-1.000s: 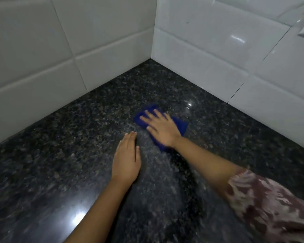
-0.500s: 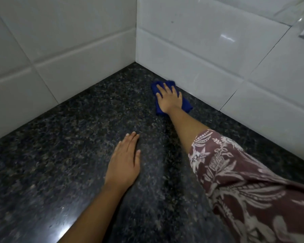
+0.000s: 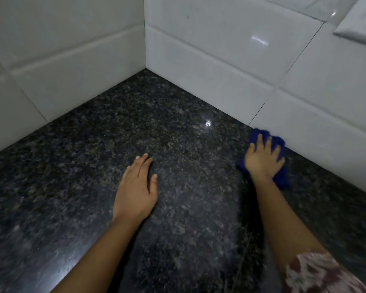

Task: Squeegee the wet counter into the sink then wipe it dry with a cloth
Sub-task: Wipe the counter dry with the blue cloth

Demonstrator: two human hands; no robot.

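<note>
A blue cloth (image 3: 280,176) lies on the dark speckled granite counter (image 3: 178,127), close to the foot of the right wall. My right hand (image 3: 263,159) presses flat on top of the cloth, fingers spread, covering most of it. My left hand (image 3: 136,189) rests palm down on the bare counter to the left, fingers together, holding nothing. No sink and no squeegee are in view.
White tiled walls (image 3: 209,60) meet in a corner at the back of the counter. A white wall plate (image 3: 359,24) sits on the right wall at the top right. A patterned sleeve (image 3: 317,273) shows at the lower right.
My right hand has slid the blue cloth from near the back corner rightward along the foot of the right wall. My left hand has stayed flat on the counter.
</note>
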